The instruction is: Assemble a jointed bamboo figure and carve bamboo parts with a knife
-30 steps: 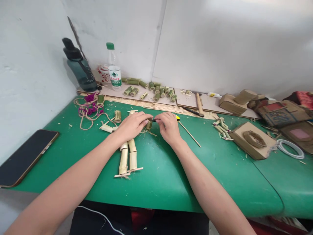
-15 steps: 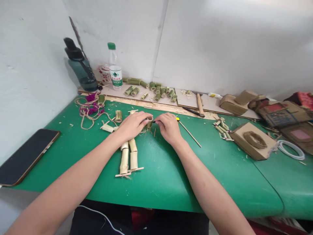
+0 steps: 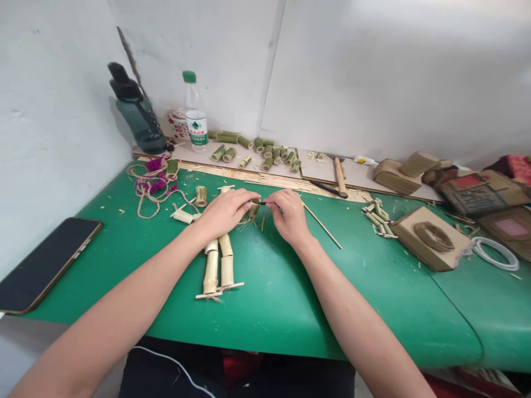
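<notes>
My left hand [image 3: 228, 211] is closed around a short bamboo piece [image 3: 253, 210] above the green table [image 3: 282, 298]. To its right, my right hand [image 3: 287, 212] grips a thin dark tool [image 3: 262, 203] whose tip meets the bamboo piece; most of the tool is hidden in the fingers. Partly under my left hand and forearm lies a jointed bamboo figure [image 3: 211, 272], its two legs ending in thin crossed sticks. Fine shavings lie below the held piece. A short bamboo tube [image 3: 201, 196] stands just left of my left hand.
At left are a phone [image 3: 47, 265], twine [image 3: 149, 199] and a dark bottle [image 3: 143, 124]. A water bottle [image 3: 197, 127], bamboo pieces [image 3: 267, 155] and a hammer [image 3: 340, 178] line the back. Cardboard [image 3: 431, 237] and small bamboo bits [image 3: 378, 219] lie right; a stick [image 3: 322, 225] is nearer.
The tool in my right hand has shifted slightly up, its tip now across the top of the bamboo piece. My left hand has barely moved.
</notes>
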